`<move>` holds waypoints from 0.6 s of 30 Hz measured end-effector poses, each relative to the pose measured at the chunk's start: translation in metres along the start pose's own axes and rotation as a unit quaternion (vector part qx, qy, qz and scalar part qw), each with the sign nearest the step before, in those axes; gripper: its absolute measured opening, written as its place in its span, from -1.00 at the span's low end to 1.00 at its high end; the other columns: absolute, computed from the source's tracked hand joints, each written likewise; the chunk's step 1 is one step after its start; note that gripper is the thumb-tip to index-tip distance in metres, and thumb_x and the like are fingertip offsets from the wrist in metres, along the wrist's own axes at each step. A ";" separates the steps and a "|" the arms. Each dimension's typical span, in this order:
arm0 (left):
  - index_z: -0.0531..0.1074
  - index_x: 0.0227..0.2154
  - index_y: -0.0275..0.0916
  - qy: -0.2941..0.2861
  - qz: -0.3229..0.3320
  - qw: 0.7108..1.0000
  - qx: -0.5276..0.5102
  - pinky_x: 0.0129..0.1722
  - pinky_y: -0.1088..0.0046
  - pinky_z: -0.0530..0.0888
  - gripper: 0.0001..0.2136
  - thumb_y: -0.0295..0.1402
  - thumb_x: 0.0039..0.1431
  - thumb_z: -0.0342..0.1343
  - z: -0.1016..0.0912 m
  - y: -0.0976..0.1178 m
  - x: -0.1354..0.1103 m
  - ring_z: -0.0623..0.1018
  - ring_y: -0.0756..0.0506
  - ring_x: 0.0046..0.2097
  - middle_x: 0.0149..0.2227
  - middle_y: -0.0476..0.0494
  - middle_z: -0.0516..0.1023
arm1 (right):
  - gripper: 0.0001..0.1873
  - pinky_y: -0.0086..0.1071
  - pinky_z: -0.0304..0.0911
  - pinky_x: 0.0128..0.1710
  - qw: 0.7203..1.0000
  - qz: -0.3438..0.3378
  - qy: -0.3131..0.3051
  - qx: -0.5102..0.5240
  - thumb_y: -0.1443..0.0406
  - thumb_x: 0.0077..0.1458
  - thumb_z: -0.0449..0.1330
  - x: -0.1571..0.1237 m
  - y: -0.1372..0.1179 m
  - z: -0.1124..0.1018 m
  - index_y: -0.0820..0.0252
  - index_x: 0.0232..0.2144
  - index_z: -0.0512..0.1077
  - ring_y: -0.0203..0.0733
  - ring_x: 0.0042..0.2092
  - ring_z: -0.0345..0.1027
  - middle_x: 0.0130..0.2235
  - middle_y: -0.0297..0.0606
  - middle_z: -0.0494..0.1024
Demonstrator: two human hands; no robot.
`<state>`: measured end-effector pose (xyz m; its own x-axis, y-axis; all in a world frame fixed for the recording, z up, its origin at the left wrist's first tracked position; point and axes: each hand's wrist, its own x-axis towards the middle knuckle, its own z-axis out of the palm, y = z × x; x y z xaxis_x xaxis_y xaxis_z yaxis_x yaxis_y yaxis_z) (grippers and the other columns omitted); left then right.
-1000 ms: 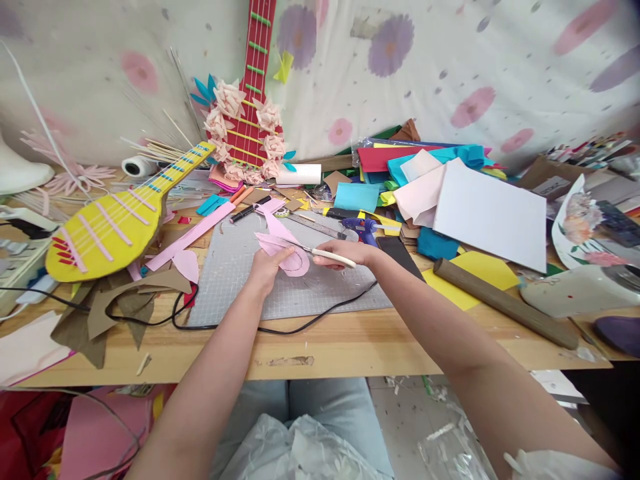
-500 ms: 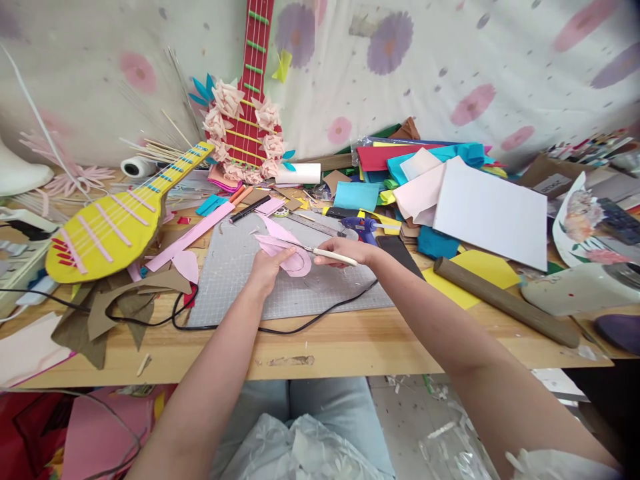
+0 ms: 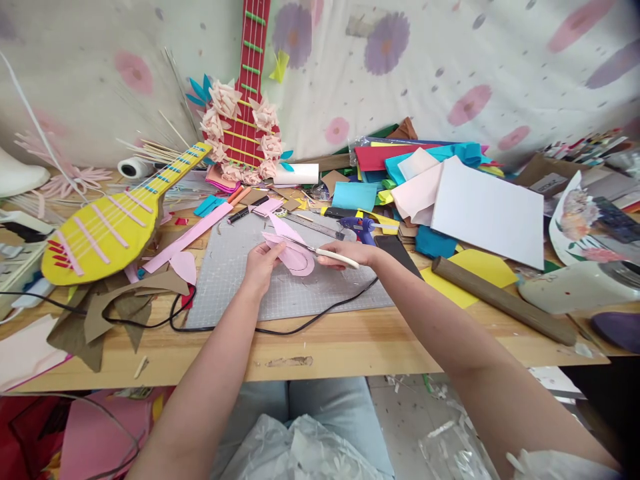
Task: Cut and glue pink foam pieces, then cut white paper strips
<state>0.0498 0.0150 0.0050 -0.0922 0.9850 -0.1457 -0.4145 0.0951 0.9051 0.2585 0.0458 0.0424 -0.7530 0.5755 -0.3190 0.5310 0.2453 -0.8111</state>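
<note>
My left hand (image 3: 260, 264) pinches a pale pink foam sheet piece (image 3: 295, 257) above the grey cutting mat (image 3: 240, 280). My right hand (image 3: 345, 252) is closed round the cream handles of scissors (image 3: 325, 253), whose blades reach into the pink piece from the right. Both hands hover just over the mat's middle. The pink piece has a rounded lower lobe with a drawn outline and a pointed strip rising toward the back.
A yellow cardboard guitar (image 3: 110, 223) lies at the left, a red one (image 3: 245, 113) leans on the wall. A black cable (image 3: 280, 327) crosses the mat's front. Coloured foam sheets (image 3: 415, 167), a white board (image 3: 487, 213), a brown roll (image 3: 505, 303) and a blue glue gun (image 3: 363, 229) crowd the right.
My left hand has turned the pink piece a little and shifted its grip upward; the scissors have moved slightly further along the piece. The view tilted slightly.
</note>
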 end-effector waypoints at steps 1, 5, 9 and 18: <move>0.48 -0.46 -0.32 -0.004 -0.001 1.000 0.001 -0.23 0.38 0.41 -0.70 -0.29 -0.33 0.31 0.001 -0.001 0.000 0.53 -0.08 -0.32 -0.44 -0.12 0.56 | -0.50 -0.50 -0.02 -0.57 1.000 -0.008 -0.007 -0.010 -0.09 -0.01 0.02 0.000 -0.001 0.000 0.23 -0.58 0.14 -0.45 -0.58 0.02 -0.63 -0.45 0.18; 0.49 -0.46 -0.31 -0.010 0.000 1.000 0.000 -0.26 0.41 0.41 -0.72 -0.30 -0.31 0.31 0.002 -0.004 0.000 0.51 -0.04 -0.36 -0.43 -0.10 0.56 | -0.50 -0.49 0.00 -0.56 0.999 -0.016 -0.020 -0.025 -0.11 0.01 -0.02 0.004 -0.004 0.000 0.23 -0.55 0.16 -0.44 -0.57 0.03 -0.62 -0.44 0.19; 0.50 -0.46 -0.31 -0.009 0.005 1.000 0.004 -0.26 0.41 0.41 -0.72 -0.29 -0.31 0.30 0.001 -0.004 0.000 0.51 -0.06 -0.35 -0.42 -0.12 0.56 | -0.50 -0.50 -0.03 -0.58 1.000 -0.013 -0.019 -0.012 -0.10 0.00 -0.01 0.007 -0.001 0.001 0.22 -0.56 0.15 -0.45 -0.58 0.01 -0.61 -0.45 0.17; 0.50 -0.46 -0.32 -0.010 0.003 1.000 0.008 -0.22 0.37 0.41 -0.71 -0.27 -0.30 0.31 -0.002 -0.007 0.002 0.53 -0.09 -0.32 -0.43 -0.13 0.56 | -0.49 -0.53 -0.14 -0.63 0.997 0.011 -0.009 0.081 -0.10 -0.09 0.10 0.006 -0.002 0.003 0.20 -0.57 0.08 -0.50 -0.61 -0.08 -0.62 -0.50 0.07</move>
<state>0.0507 0.0164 -0.0020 -0.0768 0.9883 -0.1315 -0.3993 0.0904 0.9124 0.2513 0.0461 0.0407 -0.7490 0.5652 -0.3457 0.4799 0.1031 -0.8712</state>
